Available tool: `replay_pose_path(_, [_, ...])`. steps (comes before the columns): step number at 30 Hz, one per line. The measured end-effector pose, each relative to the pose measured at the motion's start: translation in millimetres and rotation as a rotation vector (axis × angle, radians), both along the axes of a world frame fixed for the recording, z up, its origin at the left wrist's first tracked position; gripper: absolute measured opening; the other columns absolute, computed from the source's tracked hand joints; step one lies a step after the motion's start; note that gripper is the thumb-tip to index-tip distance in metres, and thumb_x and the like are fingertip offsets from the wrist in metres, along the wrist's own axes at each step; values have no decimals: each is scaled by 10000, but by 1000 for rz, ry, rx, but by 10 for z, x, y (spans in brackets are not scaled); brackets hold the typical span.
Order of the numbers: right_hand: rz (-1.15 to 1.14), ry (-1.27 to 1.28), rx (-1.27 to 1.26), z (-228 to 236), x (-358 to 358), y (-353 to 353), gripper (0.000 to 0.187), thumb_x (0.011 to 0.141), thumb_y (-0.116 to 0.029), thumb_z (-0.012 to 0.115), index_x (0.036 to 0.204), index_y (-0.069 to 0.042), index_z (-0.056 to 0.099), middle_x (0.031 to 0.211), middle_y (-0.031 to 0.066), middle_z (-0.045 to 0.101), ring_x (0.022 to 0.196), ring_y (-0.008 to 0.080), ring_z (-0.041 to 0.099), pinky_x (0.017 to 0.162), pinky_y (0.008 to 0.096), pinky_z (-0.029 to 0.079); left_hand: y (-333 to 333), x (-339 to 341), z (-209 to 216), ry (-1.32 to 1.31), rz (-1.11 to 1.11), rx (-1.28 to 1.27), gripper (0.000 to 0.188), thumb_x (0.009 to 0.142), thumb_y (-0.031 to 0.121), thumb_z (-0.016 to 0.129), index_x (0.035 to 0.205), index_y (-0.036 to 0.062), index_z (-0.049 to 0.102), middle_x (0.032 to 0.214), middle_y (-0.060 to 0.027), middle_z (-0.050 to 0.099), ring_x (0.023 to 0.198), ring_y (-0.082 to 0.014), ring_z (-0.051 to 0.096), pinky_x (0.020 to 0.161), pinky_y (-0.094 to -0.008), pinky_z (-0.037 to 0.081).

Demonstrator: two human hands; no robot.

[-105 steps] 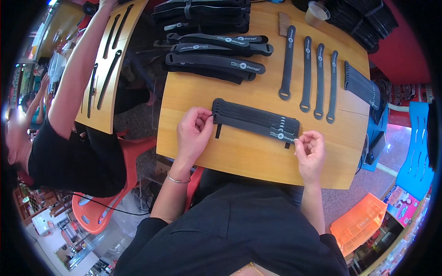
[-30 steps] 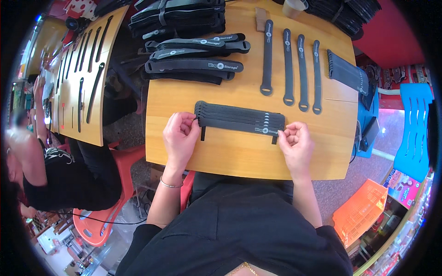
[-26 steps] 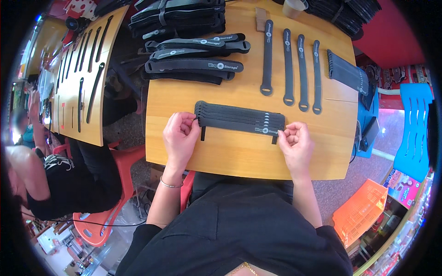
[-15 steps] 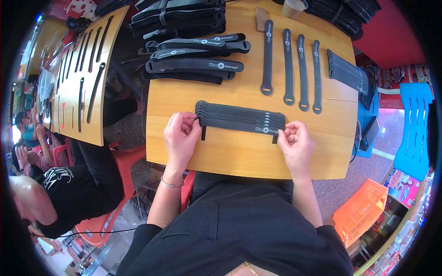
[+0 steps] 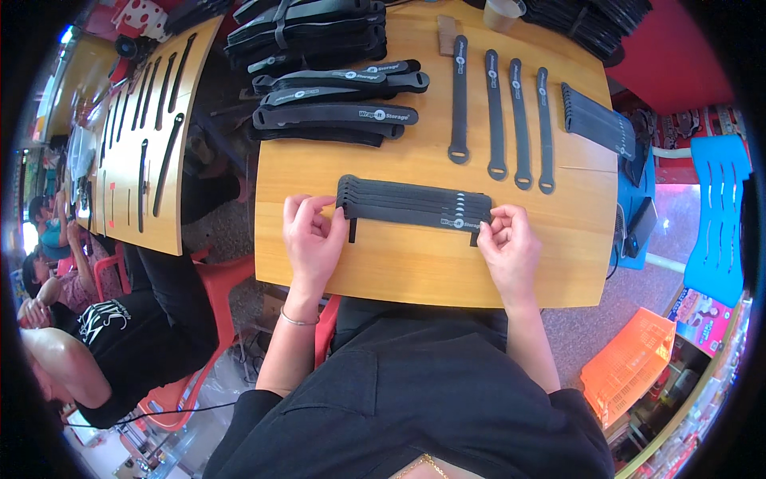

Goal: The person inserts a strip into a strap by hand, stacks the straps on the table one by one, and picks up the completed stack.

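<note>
In front of me lies a neat overlapping row of dark grey fastening straps (image 5: 399,201), fanned so that each edge shows. Short black strips (image 5: 353,233) jut out below it near both ends. My left hand (image 5: 313,243) is at the row's left end, thumb and forefinger pinched at the corner of the nearest strap. At the opposite end my right hand (image 5: 509,246) pinches that strap's right corner, its other fingers curled. The exact grip under the fingertips is partly hidden.
Loose straps (image 5: 460,100) lie lengthwise beyond the row, with another fanned bundle (image 5: 598,124) at the right. Strap piles (image 5: 335,116) cover the table's far left. A cup (image 5: 504,12) stands at the back. A co-worker (image 5: 144,335) sits at left; an orange basket (image 5: 628,367) is at lower right.
Both hands stay at the ends of the strap row, with only slight finger movement. The view has shifted a little, and the co-worker at left has moved an arm.
</note>
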State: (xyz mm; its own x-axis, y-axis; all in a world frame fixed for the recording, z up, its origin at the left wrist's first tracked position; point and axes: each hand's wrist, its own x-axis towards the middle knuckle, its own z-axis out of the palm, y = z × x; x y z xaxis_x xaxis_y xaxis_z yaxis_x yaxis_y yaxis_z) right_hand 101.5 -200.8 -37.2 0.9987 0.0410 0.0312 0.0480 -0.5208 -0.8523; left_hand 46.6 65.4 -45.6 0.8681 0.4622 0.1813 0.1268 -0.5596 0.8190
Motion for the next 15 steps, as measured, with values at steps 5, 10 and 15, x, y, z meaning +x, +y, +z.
replay_pose_path(5, [-2,-8,-39,1,1,0,264,777,0,712,987,-41,556,682,23,563,537,112,565,517,274,466,-192,-44,140,-98,-293,393,449,755,98,725,1194,50,645,1146,-140,603,1013,-287,595,866,-376,484])
replay_pose_path(10, [11,-19,-47,19,5,4,296,777,-2,697,1024,-40,538,679,26,556,537,126,565,525,289,467,-693,100,250,78,-692,490,727,804,403,686,1368,0,467,1487,-166,375,1410,-324,303,1156,-485,198])
replay_pose_path(15, [4,-6,-49,4,19,-33,349,774,5,676,1080,-39,514,683,35,555,548,149,569,538,302,474,-1017,223,185,91,-818,609,796,870,597,517,1405,16,425,1506,-150,348,1436,-302,246,1168,-512,114])
